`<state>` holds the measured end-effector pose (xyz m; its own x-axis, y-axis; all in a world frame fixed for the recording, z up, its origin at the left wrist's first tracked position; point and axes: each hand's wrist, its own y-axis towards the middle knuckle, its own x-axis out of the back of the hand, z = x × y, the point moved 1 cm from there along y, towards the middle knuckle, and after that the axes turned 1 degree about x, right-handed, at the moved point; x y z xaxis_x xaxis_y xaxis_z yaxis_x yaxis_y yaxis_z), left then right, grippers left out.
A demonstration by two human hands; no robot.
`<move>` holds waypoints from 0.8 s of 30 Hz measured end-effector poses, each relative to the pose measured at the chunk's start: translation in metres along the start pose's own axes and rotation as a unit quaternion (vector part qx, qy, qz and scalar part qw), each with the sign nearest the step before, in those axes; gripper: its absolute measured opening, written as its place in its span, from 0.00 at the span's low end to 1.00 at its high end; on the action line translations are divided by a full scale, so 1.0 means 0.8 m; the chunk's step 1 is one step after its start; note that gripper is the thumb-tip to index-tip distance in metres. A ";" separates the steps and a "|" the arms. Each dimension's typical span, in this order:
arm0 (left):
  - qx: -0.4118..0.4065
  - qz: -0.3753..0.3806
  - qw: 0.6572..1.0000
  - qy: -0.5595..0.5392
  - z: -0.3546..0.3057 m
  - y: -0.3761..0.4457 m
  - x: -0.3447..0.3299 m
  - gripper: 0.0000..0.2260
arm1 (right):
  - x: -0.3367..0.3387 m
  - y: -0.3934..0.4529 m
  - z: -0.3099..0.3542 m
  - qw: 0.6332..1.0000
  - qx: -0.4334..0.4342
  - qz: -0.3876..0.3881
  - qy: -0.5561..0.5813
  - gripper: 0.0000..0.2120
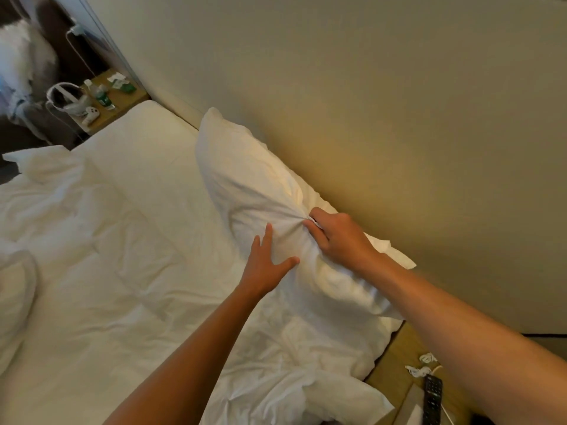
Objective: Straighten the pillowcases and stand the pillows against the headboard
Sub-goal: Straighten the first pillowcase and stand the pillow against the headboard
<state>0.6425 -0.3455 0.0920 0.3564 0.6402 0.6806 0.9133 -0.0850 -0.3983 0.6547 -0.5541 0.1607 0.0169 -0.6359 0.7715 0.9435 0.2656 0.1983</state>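
Observation:
A white pillow (245,179) leans on its long edge against the beige headboard (368,102). My right hand (337,237) pinches a fold of its pillowcase near the middle, and the cloth bunches into creases there. My left hand (267,265) lies flat on the pillow's face just below, fingers spread. A second white pillow (346,397) lies crumpled at the bed's near edge, partly under my left forearm.
A rumpled white duvet (107,256) covers the bed. A wooden nightstand (408,363) at the lower right holds a black remote (432,397) and white cables. A far nightstand (122,99) carries a bottle, a headset and small items.

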 end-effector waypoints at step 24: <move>-0.020 0.106 0.992 0.063 -0.057 0.037 -0.116 0.49 | 0.038 -0.062 -0.126 0.953 -0.146 -0.026 -0.266 0.18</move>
<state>0.6455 -0.4423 0.0451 0.5611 0.5042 0.6564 0.8211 -0.2390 -0.5183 0.6414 -0.6596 0.1135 -0.1292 -0.1657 0.9777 0.9916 -0.0177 0.1281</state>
